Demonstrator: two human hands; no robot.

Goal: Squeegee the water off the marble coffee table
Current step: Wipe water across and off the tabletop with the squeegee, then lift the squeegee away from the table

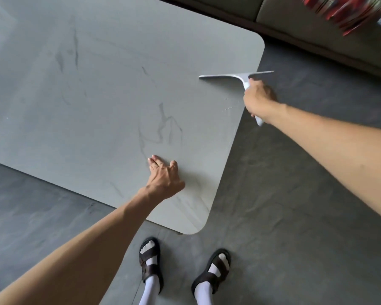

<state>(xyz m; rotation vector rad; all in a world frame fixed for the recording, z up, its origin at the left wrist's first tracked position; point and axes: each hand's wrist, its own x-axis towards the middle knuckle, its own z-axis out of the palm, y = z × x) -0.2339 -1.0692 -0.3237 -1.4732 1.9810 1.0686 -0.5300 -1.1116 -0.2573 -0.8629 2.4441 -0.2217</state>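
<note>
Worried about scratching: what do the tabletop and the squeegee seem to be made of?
Tabletop: pale grey stone, likely marble or a marble-look slab, matte, with dark wandering veins. Squeegee: looks like white moulded plastic, smooth; its blade edge is too small to judge.

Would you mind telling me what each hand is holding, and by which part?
The right hand grips the squeegee by its handle. The left hand holds nothing; it rests on the table.

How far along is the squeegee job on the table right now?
Most of the marble table looks matte and dry. In hand: the right hand holds the squeegee with its blade hanging partly past the table's right edge, while the left hand braces on the top. Left: a few droplets near that edge.
</note>
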